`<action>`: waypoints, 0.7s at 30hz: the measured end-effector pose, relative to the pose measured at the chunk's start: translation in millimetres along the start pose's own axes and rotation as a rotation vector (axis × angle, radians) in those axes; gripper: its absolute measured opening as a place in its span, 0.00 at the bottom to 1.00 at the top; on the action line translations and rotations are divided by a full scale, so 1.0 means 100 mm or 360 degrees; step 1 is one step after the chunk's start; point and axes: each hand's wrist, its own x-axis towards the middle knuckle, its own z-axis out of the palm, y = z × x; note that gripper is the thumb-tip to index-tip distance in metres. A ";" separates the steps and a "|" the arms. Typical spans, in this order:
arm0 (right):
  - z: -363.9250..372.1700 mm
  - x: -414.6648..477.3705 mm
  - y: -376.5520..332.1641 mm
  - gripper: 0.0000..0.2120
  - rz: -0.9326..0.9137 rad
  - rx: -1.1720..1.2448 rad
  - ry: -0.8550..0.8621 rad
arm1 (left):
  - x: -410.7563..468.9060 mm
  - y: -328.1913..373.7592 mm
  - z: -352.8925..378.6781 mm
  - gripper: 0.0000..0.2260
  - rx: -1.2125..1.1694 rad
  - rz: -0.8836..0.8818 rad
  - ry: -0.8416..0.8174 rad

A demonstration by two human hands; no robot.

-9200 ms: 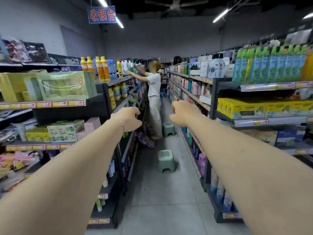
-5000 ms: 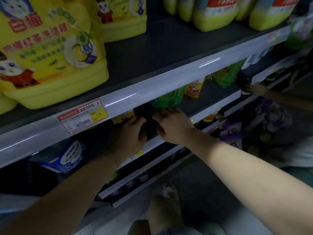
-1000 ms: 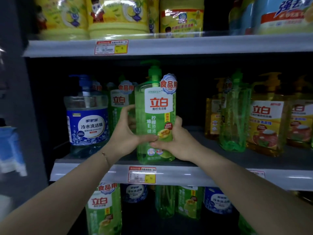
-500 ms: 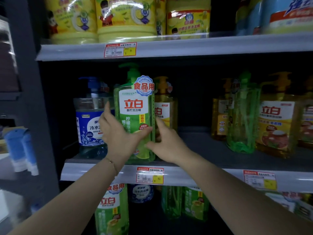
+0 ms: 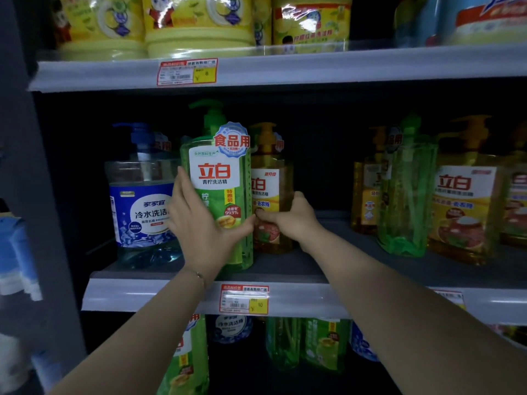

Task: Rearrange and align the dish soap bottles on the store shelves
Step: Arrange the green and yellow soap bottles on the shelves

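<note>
Left hand [image 5: 199, 223] lay flat against the green dish soap bottle [image 5: 219, 178], fingers straight up its left side and thumb stretched across the front, pressing rather than clasping. A second earlier both hands had clasped that bottle further right on the shelf [image 5: 313, 269]. Now it stood upright near the front edge, just beside the blue bottle [image 5: 142, 206]. Half a second before, the right hand [image 5: 291, 220] had reached in with loose fingers. It had since closed round the orange bottle [image 5: 271, 181] standing just behind and right of the green one, thumb on its label.
</note>
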 end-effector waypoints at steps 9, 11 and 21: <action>-0.26 -0.22 0.08 0.27 -0.0071 0.0110 0.0111 | -0.08 0.18 0.15 0.45 0.0208 0.0305 0.0020; -0.40 -0.29 0.12 0.26 -0.0110 0.0148 0.0136 | -0.17 0.31 0.19 0.35 -0.0094 0.0551 -0.0088; -1.31 -0.78 0.13 0.29 -0.0321 0.0333 0.0090 | -0.21 0.98 0.35 0.34 -0.1269 -0.0432 -0.1317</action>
